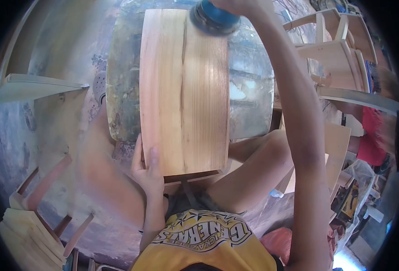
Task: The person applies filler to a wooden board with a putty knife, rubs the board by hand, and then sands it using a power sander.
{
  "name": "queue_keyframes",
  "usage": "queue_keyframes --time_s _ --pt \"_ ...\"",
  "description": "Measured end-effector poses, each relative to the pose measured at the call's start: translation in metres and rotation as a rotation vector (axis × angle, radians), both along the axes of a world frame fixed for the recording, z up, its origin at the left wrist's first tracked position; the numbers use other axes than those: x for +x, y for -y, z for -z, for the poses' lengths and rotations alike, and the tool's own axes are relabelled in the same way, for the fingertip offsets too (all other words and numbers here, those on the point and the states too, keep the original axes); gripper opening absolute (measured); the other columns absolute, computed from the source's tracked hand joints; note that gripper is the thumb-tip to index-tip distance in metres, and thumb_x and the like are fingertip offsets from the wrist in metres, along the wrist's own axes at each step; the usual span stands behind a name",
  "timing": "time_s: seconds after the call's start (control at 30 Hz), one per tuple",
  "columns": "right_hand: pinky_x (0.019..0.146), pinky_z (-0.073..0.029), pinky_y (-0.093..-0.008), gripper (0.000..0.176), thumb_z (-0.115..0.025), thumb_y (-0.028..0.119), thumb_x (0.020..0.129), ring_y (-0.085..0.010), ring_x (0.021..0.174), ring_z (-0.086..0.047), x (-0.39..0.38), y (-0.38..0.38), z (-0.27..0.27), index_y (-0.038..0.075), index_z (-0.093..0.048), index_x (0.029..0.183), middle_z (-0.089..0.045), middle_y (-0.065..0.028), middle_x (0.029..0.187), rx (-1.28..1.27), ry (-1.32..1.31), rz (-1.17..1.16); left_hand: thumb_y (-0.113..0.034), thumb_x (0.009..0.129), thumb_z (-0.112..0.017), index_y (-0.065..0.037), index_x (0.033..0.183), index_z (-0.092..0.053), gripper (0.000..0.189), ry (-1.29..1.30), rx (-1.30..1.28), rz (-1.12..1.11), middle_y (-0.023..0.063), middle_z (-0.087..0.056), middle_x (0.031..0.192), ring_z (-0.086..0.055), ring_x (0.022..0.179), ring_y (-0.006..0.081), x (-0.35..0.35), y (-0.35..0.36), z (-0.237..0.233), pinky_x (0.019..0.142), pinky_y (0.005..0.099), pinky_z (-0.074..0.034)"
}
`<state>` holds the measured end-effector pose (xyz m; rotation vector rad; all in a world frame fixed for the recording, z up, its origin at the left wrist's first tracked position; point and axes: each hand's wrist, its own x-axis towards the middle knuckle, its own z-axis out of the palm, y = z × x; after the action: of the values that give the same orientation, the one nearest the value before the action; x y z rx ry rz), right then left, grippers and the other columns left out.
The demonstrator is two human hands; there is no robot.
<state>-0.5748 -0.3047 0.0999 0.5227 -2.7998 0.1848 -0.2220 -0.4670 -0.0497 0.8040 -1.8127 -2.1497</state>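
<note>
A long wooden panel [183, 99] with light and darker grain and a dark line down its middle lies on a worn, paint-stained board [251, 90]. My left hand [149, 169] grips the panel's near left corner, thumb on top and fingers at the side. At the far end, my right hand [235, 6] is on top of a blue round power sander [215, 17], which sits on the panel's far right corner. The fingers of that hand are partly cut off by the frame's top edge.
Wooden furniture parts [330, 58] stand at the right, near another person in red clothing [373, 135]. Stacked wooden pieces [30, 239] lie at the lower left. A pale board [39, 86] juts in from the left. A red bag [278, 244] rests at the lower right.
</note>
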Motion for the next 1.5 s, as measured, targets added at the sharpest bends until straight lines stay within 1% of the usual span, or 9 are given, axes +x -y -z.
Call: queue_keyframes --time_s 0.17,0.33,0.57,0.73,0.97,1.1,1.17,1.4,1.5 --pt "0.074 -0.055 -0.0519 0.030 -0.066 0.016 0.069 -0.0429 0.085 -0.070 0.004 0.005 -0.008 0.009 -0.067 0.099 -0.071 -0.0235 0.094 -0.013 0.000 0.013 -0.019 0.100 -0.066 0.012 0.144 -0.048 0.056 0.003 -0.057 0.005 0.0177 -0.061 0.135 -0.061 0.117 0.0201 -0.001 -0.002 0.000 0.100 0.0327 -0.050" --pt "0.074 -0.055 -0.0531 0.031 -0.065 0.017 0.070 -0.0445 0.085 -0.070 0.044 0.018 -0.006 0.011 -0.067 0.101 -0.069 -0.0220 0.098 0.022 0.032 -0.018 -0.019 0.099 -0.067 0.012 0.143 -0.049 0.056 -0.014 0.049 -0.025 0.0178 -0.061 0.135 -0.061 0.118 0.0198 -0.003 -0.003 0.001 0.100 0.0327 -0.050" --pt "0.075 -0.055 -0.0519 0.034 -0.066 0.020 0.069 -0.0432 0.088 -0.070 -0.005 0.009 -0.009 0.012 -0.067 0.102 -0.072 -0.0220 0.092 0.013 0.059 0.051 -0.015 0.098 -0.068 0.012 0.141 -0.052 0.053 -0.012 -0.014 -0.013 0.0186 -0.063 0.132 -0.063 0.115 0.0186 0.001 0.000 0.002 0.098 0.0319 -0.051" --pt "0.079 -0.055 -0.0525 0.039 -0.069 0.022 0.069 -0.0436 0.090 -0.070 0.030 0.016 -0.004 0.014 -0.067 0.108 -0.071 -0.0233 0.096 0.040 -0.097 0.024 -0.014 0.098 -0.069 0.012 0.139 -0.054 0.051 -0.016 -0.029 -0.064 0.0185 -0.066 0.127 -0.065 0.111 0.0189 -0.003 -0.004 0.006 0.096 0.0317 -0.051" --pt "0.081 -0.055 -0.0518 0.040 -0.070 0.022 0.069 -0.0434 0.094 -0.070 -0.031 0.006 -0.009 0.013 -0.067 0.108 -0.071 -0.0228 0.097 0.038 0.069 0.107 -0.013 0.097 -0.069 0.012 0.139 -0.053 0.051 -0.011 -0.033 -0.046 0.0196 -0.066 0.128 -0.065 0.110 0.0189 0.000 -0.001 -0.001 0.095 0.0320 -0.052" --pt "0.082 -0.055 -0.0527 0.039 -0.071 0.023 0.069 -0.0435 0.096 -0.069 -0.005 0.000 -0.006 0.013 -0.067 0.106 -0.070 -0.0233 0.100 0.070 -0.073 0.118 -0.014 0.098 -0.069 0.014 0.139 -0.052 0.053 -0.048 -0.015 -0.058 0.0194 -0.066 0.128 -0.065 0.110 0.0184 -0.001 -0.004 0.005 0.095 0.0317 -0.052" --pt "0.083 -0.054 -0.0536 0.039 -0.072 0.024 0.068 -0.0436 0.098 -0.069 0.008 -0.002 -0.007 0.013 -0.067 0.105 -0.069 -0.0236 0.102 0.086 0.067 0.075 -0.014 0.098 -0.069 0.014 0.140 -0.051 0.053 -0.044 -0.006 -0.042 0.0194 -0.065 0.128 -0.065 0.110 0.0185 -0.002 -0.001 0.004 0.095 0.0317 -0.052" --pt "0.075 -0.055 -0.0509 0.033 -0.071 0.022 0.068 -0.0427 0.089 -0.069 -0.009 -0.008 -0.004 0.014 -0.068 0.100 -0.067 -0.0228 0.095 0.065 0.006 0.149 -0.016 0.098 -0.069 0.014 0.139 -0.051 0.054 -0.041 -0.036 -0.042 0.0193 -0.065 0.129 -0.065 0.111 0.0187 -0.001 -0.003 0.003 0.096 0.0322 -0.052" --pt "0.075 -0.055 -0.0506 0.033 -0.070 0.022 0.069 -0.0428 0.087 -0.069 0.034 0.004 -0.012 0.013 -0.067 0.101 -0.067 -0.0221 0.094 0.109 0.021 0.090 -0.016 0.098 -0.069 0.014 0.139 -0.052 0.053 -0.039 -0.024 -0.057 0.0193 -0.065 0.128 -0.065 0.111 0.0186 -0.002 -0.005 0.003 0.095 0.0320 -0.053"
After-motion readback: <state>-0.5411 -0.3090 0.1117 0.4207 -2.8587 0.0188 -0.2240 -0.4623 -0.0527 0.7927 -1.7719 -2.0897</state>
